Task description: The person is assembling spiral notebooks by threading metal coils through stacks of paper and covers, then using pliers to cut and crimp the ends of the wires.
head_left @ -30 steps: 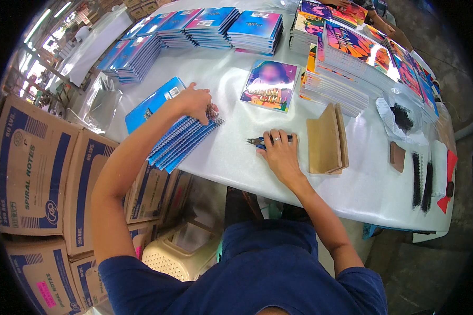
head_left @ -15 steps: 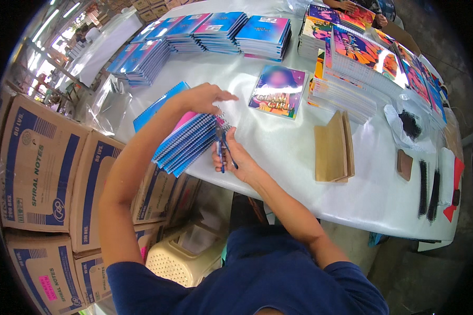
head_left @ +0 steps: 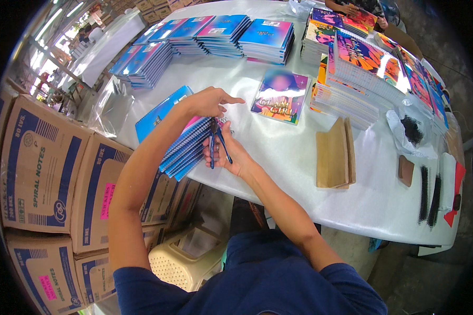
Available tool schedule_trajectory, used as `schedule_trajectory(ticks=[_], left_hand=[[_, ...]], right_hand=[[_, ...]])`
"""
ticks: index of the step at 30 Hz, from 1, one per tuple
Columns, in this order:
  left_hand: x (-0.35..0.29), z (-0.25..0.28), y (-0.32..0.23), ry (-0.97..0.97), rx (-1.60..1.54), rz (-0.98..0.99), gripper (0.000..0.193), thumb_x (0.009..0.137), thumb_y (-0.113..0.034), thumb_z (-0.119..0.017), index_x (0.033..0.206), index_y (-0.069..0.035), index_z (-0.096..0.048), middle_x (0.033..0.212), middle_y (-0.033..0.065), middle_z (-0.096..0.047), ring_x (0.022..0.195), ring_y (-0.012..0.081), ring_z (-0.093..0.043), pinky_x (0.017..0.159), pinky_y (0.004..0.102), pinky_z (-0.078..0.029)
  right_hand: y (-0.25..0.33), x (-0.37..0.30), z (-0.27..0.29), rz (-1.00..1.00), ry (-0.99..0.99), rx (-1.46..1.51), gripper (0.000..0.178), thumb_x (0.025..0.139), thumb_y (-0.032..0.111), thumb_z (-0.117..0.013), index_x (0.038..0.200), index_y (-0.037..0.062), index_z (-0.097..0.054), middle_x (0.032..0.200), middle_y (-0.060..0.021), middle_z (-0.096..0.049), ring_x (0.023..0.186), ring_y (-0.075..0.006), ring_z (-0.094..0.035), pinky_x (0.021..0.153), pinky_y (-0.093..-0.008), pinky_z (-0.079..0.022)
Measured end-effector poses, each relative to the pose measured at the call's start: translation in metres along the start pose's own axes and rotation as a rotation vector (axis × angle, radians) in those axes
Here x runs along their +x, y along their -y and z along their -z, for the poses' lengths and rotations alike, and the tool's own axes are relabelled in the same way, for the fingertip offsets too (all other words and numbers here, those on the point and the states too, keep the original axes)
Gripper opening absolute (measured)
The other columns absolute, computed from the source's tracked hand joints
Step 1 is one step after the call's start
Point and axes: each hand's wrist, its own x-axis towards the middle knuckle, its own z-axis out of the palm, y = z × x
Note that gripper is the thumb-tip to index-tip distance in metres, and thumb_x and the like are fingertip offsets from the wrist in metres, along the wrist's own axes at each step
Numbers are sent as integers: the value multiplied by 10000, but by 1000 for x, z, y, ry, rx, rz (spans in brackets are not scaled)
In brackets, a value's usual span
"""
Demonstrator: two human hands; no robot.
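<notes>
A stack of blue and pink spiral notebooks (head_left: 181, 152) lies slantwise at the table's near left edge, coiled spines facing me. My left hand (head_left: 211, 102) is over the stack's right end, index finger stretched to the right and the other fingers bent by the coil ends. Whether it touches the top notebook is hidden. Just below, my right hand (head_left: 230, 155) holds pliers with dark blue handles (head_left: 214, 144), palm upward. Their handles are spread, and the jaws point up at the coil ends under my left hand. Another blue notebook (head_left: 163, 113) shows behind my left forearm.
A single notebook with a colourful cover (head_left: 280, 97) lies ahead to the right. Blue notebook stacks (head_left: 223, 29) line the back; colourful stacks (head_left: 352, 89) stand right. Folded brown cardboard (head_left: 333, 157), black coils (head_left: 428, 194), cartons (head_left: 47, 163) and a beige stool (head_left: 181, 262) surround me.
The pliers and my right hand have shifted slightly left, and the plier handles have spread wider. My left index finger points farther right while its other fingers are more bent. The view has tilted slightly.
</notes>
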Motion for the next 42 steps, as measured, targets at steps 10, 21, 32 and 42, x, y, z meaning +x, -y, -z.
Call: schedule_trajectory(ticks=[10, 21, 32, 42], left_hand=[[2, -3, 2, 3, 14, -1, 755, 700, 115, -629, 1352, -255, -537, 1123, 224, -650, 982, 300, -683, 839, 365, -553], [2, 0, -6, 36, 40, 45, 782, 693, 136, -614, 1352, -278, -531, 1199, 224, -618, 1058, 331, -646, 871, 368, -562], [10, -8, -3, 76, 275, -32, 745, 667, 92, -593, 1329, -247, -568, 984, 223, -670, 852, 361, -666, 772, 427, -522], [10, -4, -9, 141, 268, 5, 775, 680, 141, -602, 1353, -236, -536, 1169, 245, -621, 1036, 340, -654, 838, 393, -564]], right_hand=[[-15, -8, -1, 2, -1, 4, 823, 819, 807, -291, 924, 38, -565, 753, -74, -565, 679, -230, -577, 675, -374, -526], [-7, -3, 2, 2, 40, 89, 812, 835, 794, -273, 915, 43, -571, 781, -91, -578, 713, -232, -583, 699, -399, -520], [-12, 3, 10, -63, 104, 182, 770, 807, 816, -328, 798, 70, -517, 621, -16, -396, 546, -148, -371, 533, -308, -347], [-16, 0, 3, -13, -50, 39, 838, 798, 824, -310, 886, 36, -580, 725, -76, -561, 657, -218, -574, 643, -352, -506]])
